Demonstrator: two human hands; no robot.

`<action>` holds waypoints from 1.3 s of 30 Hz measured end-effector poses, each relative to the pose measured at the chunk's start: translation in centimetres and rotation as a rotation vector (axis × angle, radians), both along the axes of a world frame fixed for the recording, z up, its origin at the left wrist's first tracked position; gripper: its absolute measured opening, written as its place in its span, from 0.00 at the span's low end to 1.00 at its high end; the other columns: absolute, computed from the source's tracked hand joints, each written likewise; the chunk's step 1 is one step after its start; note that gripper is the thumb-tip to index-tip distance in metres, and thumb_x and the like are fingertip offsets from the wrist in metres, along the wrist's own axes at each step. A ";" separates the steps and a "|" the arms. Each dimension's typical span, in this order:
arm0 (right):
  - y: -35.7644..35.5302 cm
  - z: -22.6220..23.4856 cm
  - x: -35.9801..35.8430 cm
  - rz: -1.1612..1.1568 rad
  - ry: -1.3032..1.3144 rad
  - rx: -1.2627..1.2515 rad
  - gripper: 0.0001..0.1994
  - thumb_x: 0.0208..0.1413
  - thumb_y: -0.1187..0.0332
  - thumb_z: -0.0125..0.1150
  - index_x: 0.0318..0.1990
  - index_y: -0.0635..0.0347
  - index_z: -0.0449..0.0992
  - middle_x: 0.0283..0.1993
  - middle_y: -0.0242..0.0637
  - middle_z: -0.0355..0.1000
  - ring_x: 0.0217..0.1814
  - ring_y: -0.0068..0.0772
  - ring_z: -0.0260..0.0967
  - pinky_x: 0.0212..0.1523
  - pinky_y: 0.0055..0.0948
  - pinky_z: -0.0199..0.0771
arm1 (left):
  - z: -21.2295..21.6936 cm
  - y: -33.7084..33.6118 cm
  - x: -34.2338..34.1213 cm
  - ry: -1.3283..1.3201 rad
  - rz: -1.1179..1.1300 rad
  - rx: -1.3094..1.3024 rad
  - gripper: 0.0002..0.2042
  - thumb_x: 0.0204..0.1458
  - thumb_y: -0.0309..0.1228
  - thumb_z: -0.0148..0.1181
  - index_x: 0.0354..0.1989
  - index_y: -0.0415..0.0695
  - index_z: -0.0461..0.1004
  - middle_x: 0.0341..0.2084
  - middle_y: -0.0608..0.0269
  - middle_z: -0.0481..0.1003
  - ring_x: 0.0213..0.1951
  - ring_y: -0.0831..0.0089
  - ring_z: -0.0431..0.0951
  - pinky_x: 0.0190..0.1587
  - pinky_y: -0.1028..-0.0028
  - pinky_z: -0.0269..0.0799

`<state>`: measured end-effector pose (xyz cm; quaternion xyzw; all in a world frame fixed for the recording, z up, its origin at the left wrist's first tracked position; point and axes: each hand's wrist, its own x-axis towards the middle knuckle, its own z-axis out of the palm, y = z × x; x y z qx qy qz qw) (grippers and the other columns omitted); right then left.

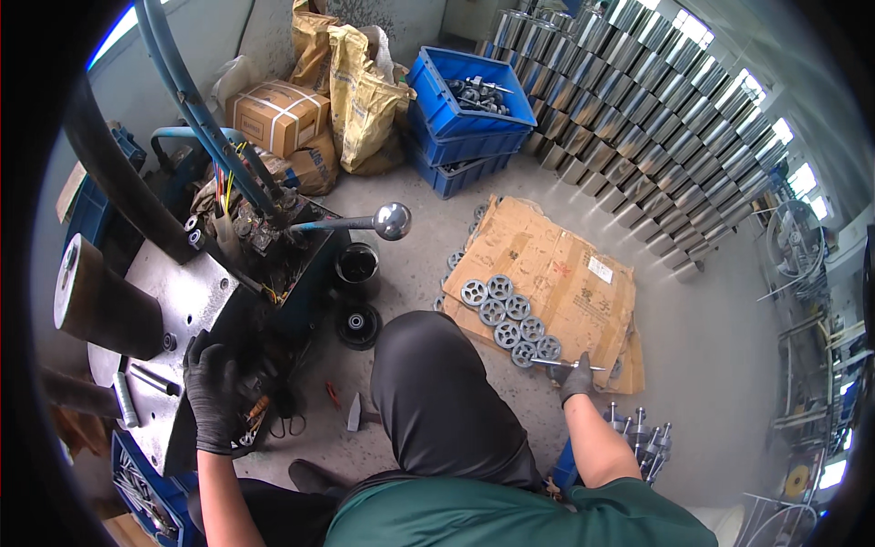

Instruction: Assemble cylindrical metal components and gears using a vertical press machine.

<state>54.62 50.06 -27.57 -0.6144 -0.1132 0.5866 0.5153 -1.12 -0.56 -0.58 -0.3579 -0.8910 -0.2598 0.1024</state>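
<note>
My right hand [576, 381], in a dark glove, is closed around a thin silvery metal shaft [543, 362]. It holds the shaft roughly level above the near edge of a flattened cardboard sheet [583, 273]. Beside the shaft, several grey spoked metal wheels [512, 308] lie in rows on the cardboard. On the other side, my gloved left hand [211, 387] rests at the edge of the machine's steel plate [182, 301], fingers stretched out and apparently holding nothing. A short metal pin [125, 399] and a dark slotted bar [155, 379] lie on that plate near it.
A ball-ended lever [392, 221] juts out from the machine. Blue crates [474, 100] of metal parts stand ahead, near stacked shiny cylinders [629, 118]. A hammer [355, 415] lies on the floor by my knee. More shafts [643, 438] stand upright at lower right.
</note>
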 end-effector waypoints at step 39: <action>-3.3 -4.3 -6.9 0.762 -0.903 0.482 0.17 0.68 0.59 0.66 0.54 0.64 0.77 0.46 0.41 0.80 0.50 0.34 0.79 0.53 0.33 0.79 | 0.6 0.1 0.4 0.044 -0.020 -0.021 0.17 0.50 0.22 0.66 0.50 0.42 0.77 0.65 0.44 0.71 0.67 0.41 0.69 0.70 0.50 0.64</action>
